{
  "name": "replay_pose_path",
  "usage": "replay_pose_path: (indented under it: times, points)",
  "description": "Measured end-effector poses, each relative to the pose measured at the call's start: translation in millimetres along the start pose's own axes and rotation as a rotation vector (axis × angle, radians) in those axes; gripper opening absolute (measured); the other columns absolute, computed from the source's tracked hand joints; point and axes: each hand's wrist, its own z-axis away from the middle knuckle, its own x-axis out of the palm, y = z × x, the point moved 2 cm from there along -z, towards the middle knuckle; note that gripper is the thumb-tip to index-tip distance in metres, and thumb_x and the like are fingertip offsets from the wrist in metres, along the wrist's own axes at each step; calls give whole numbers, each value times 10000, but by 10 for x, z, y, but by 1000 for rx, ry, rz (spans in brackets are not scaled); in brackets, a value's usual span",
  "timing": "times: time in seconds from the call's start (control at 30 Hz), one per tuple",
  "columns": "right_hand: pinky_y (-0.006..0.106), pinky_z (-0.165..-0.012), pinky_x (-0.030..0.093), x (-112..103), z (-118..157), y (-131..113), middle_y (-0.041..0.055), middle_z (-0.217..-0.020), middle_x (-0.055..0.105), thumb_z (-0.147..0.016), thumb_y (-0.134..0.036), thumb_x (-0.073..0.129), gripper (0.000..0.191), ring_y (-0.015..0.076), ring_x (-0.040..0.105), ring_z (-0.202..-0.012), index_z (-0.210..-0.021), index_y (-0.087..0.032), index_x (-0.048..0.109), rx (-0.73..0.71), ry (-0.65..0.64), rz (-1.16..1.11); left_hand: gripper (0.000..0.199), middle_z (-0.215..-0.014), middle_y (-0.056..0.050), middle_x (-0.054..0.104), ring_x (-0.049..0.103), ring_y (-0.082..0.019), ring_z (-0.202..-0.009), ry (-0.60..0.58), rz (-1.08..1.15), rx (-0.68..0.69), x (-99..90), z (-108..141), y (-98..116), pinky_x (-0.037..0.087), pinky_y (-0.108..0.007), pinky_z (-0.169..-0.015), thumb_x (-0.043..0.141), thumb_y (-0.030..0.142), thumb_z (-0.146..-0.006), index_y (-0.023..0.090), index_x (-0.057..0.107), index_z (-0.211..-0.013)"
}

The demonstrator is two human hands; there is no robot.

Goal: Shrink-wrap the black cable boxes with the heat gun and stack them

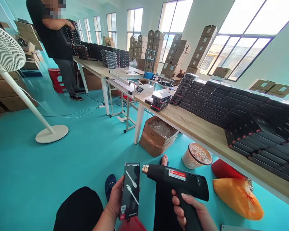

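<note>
My left hand (115, 195) is wrapped round the side of a slim black box (130, 191) that shows white cables on its face. The box is held upright, slightly tilted, over the floor between my knees. In my right hand (189, 208) is the handle of a black heat gun (178, 179) with a red and white label. The gun's metal nozzle points left at the box's upper right edge, a small gap away from it.
A wooden table (195, 125) with stacked black boxes (219, 99) runs along the right. Below it are an open carton (156, 138), a bin (197, 157) and an orange bag (238, 197). A white fan (29, 106) and a standing person (60, 45) are at left.
</note>
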Motion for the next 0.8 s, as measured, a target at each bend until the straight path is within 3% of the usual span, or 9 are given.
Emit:
replay_pose_path:
  times: [0.2, 0.33, 0.5, 0.63, 0.8]
  points:
    - [153, -464, 432, 22, -107, -95, -7, -721, 676, -599, -295, 951, 460, 57, 543, -542, -952, -107, 725, -39, 11, -6, 460, -867, -175, 798, 777, -329, -815, 9, -63, -52, -10, 23, -23, 608, -429, -765, 616, 462, -919, 72, 725, -1137]
    - [155, -475, 451, 170, -91, -58, -7, -714, 670, -576, -296, 954, 480, 61, 569, -544, -948, -99, 722, -12, 28, 18, 408, -820, -173, 794, 776, -324, -782, 40, -97, -68, -15, 38, -44, 608, -407, -731, 680, 457, -886, 77, 750, -1016]
    - [230, -467, 444, 465, -57, 27, 30, -758, 686, -675, -378, 858, 437, 120, 596, -545, -991, -113, 712, -92, -49, 371, 281, -786, -120, 797, 778, -314, -770, 79, -72, 5, -25, 13, -43, 616, -401, -731, 718, 377, -864, 117, 762, -962]
    - [260, -505, 438, 547, -25, -36, 9, -689, 661, -725, -413, 777, 419, 129, 558, -527, -1023, -136, 677, -238, 53, 573, 306, -777, -118, 792, 778, -325, -773, 85, -41, 41, 41, 60, 2, 623, -430, -719, 651, 387, -904, 118, 759, -1001]
    - [271, -550, 380, 562, 85, 16, 2, -581, 634, -672, -270, 716, 187, 140, 529, -550, -813, -150, 687, 35, -118, 926, 256, -753, -101, 780, 770, -308, -721, 136, -13, 108, 64, 61, 41, 624, -428, -704, 636, 348, -896, 132, 750, -969]
